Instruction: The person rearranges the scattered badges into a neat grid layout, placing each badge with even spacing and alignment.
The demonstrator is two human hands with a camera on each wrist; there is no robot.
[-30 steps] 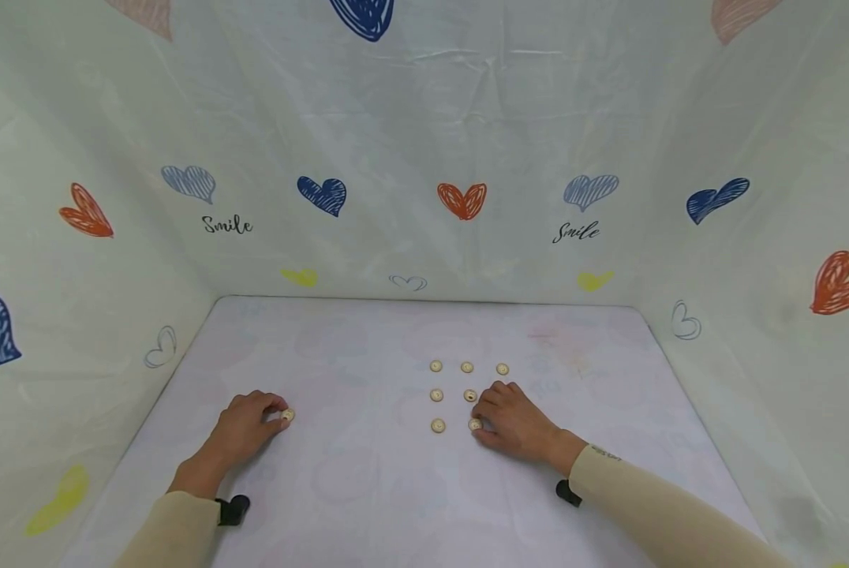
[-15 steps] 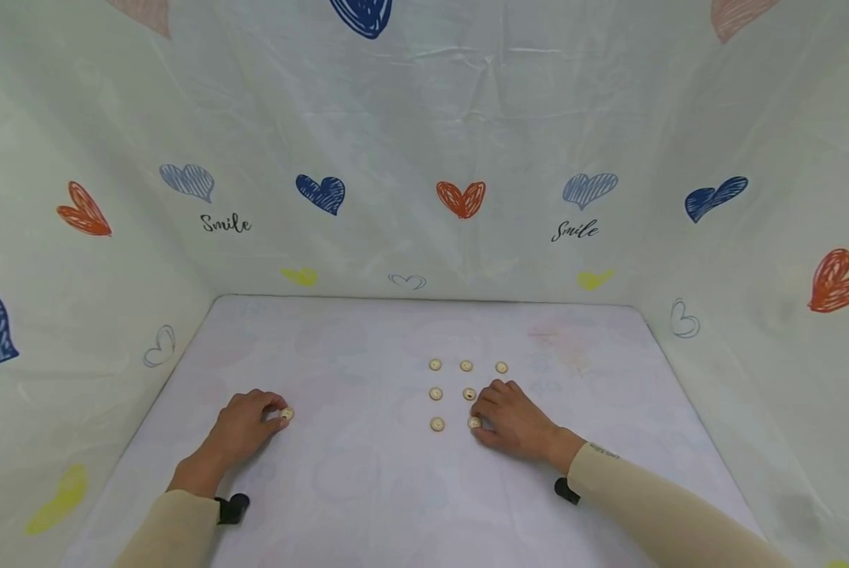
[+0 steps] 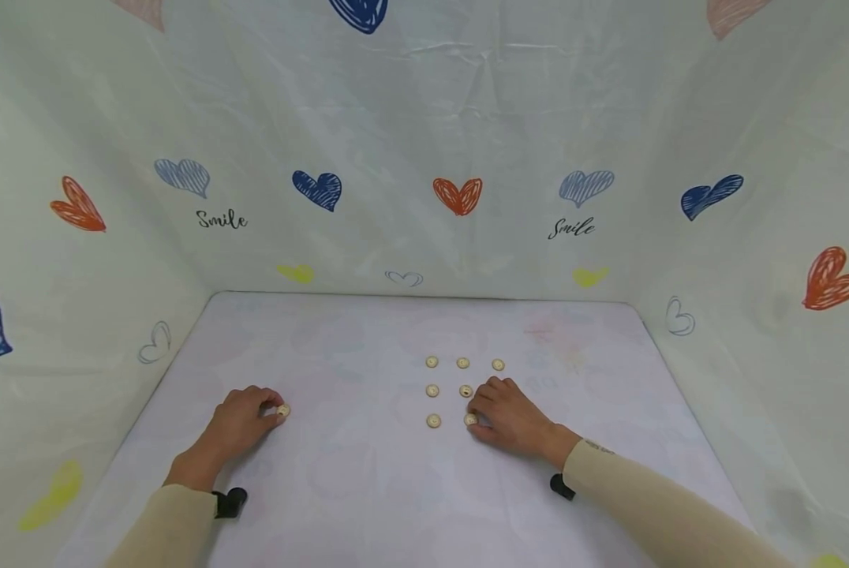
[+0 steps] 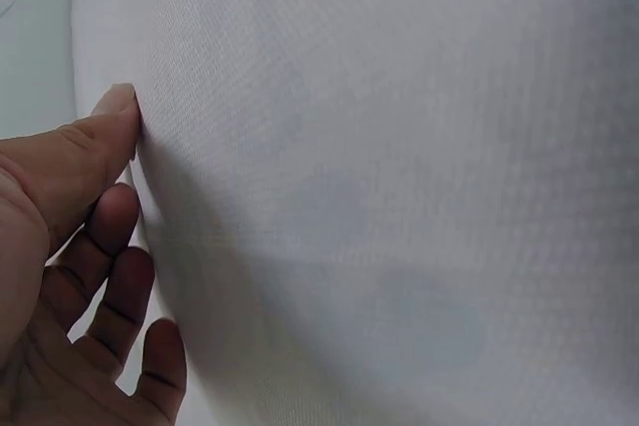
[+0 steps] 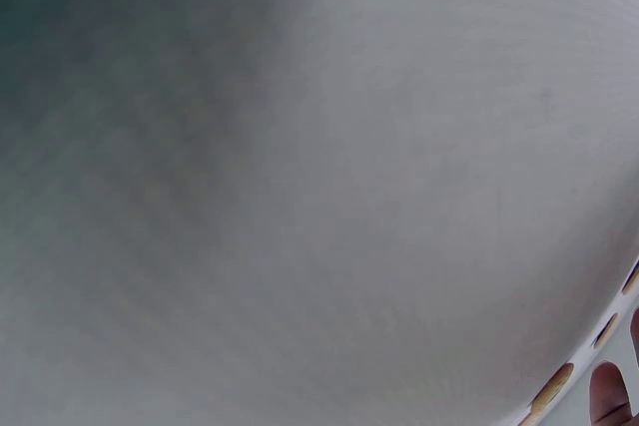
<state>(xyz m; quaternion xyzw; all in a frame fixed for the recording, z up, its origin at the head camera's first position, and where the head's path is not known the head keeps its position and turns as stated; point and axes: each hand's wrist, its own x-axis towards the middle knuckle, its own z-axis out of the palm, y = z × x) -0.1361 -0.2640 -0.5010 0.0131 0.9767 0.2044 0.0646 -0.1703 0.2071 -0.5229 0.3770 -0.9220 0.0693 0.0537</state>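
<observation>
At the left of the table, my left hand (image 3: 238,424) pinches a small round cream disc (image 3: 283,410), which looks like a wooden button, between thumb and fingertips. In the left wrist view the thumb (image 4: 75,162) hides that disc, and the other fingers hang loosely bent. My right hand (image 3: 507,418) has thumb and fingers round a matching disc (image 3: 470,420) at the front of a group. Just behind it lies a disc with a dark spot (image 3: 465,390). Only fingertips (image 5: 609,391) and a few discs seen edge-on (image 5: 552,386) show in the right wrist view.
More discs lie in rows on the white table (image 3: 353,481): three along the back, including the back right disc (image 3: 498,364), and a left column with a front disc (image 3: 433,421). White sheeting (image 3: 389,102) printed with hearts encloses the table at back and sides.
The whole head view has shifted slightly up and left. Both hands and the discs keep their places on the table.
</observation>
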